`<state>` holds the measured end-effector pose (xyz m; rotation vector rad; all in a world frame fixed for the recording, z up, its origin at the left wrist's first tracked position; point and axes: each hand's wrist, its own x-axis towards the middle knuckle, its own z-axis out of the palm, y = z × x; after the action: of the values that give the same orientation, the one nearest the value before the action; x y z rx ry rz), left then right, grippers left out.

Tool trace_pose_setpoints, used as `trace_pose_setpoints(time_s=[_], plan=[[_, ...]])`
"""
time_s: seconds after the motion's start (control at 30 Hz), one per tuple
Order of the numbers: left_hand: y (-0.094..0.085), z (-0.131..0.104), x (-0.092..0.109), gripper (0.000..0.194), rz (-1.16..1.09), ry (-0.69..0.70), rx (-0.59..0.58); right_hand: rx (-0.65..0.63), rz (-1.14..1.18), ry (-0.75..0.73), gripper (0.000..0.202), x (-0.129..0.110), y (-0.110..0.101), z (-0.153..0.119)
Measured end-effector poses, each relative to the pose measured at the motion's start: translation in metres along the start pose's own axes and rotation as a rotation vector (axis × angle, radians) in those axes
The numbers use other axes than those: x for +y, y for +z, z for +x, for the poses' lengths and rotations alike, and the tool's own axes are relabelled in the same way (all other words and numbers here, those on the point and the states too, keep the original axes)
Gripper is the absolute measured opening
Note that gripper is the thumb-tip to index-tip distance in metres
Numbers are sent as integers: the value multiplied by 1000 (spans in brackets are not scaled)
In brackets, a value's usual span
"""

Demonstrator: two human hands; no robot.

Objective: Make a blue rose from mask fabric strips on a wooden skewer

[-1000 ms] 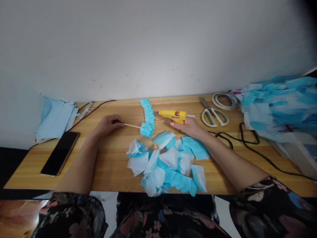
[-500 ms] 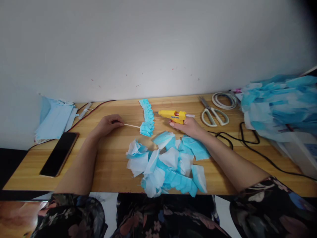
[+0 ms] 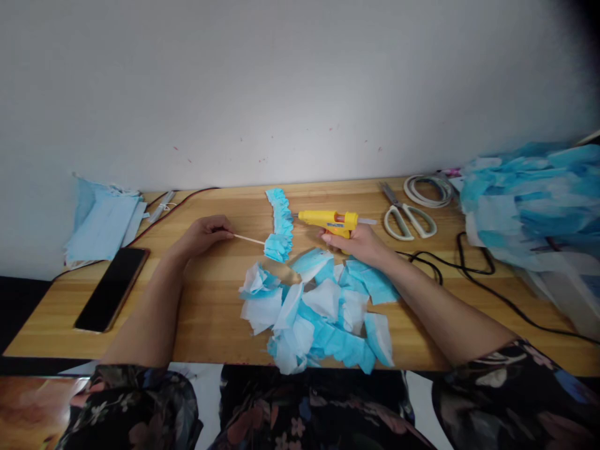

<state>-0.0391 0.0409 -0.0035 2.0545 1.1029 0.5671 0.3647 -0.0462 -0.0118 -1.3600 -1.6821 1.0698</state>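
Note:
My left hand (image 3: 212,234) pinches the end of a thin wooden stick (image 3: 249,239). At the stick's other end is a pleated light-blue strip (image 3: 282,219), which curves away toward the wall. My right hand (image 3: 359,242) is wrapped round the handle of a yellow glue gun (image 3: 328,219), its nozzle pointing left, close to the strip's right edge. Whether the nozzle touches the strip I cannot tell. Between my forearms, crumpled blue and white fabric pieces (image 3: 323,300) lie near the table's front edge.
Scissors (image 3: 407,215), a white cable coil (image 3: 429,190) and a black cord (image 3: 473,270) lie to the right. A heap of blue pieces (image 3: 539,194) stands far right. At the left are a phone (image 3: 112,289) and flat masks (image 3: 105,225).
The view has shifted slightly. Both hands keep nearly the same pose, with the stick and the glue gun still held; the gun sits marginally farther right in the picture.

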Motion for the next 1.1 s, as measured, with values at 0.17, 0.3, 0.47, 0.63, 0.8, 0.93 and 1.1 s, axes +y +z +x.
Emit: trace_pose_setpoints(time_s=[0.17, 0.3, 0.47, 0.63, 0.8, 0.93, 1.1], plan=[[-2, 1, 2, 26, -16, 22, -35, -36, -93, -24, 48, -5, 4, -3], [-2, 1, 1, 29, -32, 39, -39, -73, -120, -17, 42, -13, 7, -5], [-2, 0, 1, 32, -30, 36, -34, -112, -174, -49, 32, -23, 12, -7], [-2, -1, 4, 33, -36, 41, -38, -121, -195, -53, 30, -23, 13, -6], [-2, 0, 5, 33, -31, 60, -31, -103, -224, -43, 30, -21, 16, -5], [-2, 1, 6, 30, -35, 67, -44, -89, -258, -38, 31, -20, 18, -5], [-2, 1, 5, 30, -42, 81, -40, -84, -298, -30, 33, -20, 19, -5]])
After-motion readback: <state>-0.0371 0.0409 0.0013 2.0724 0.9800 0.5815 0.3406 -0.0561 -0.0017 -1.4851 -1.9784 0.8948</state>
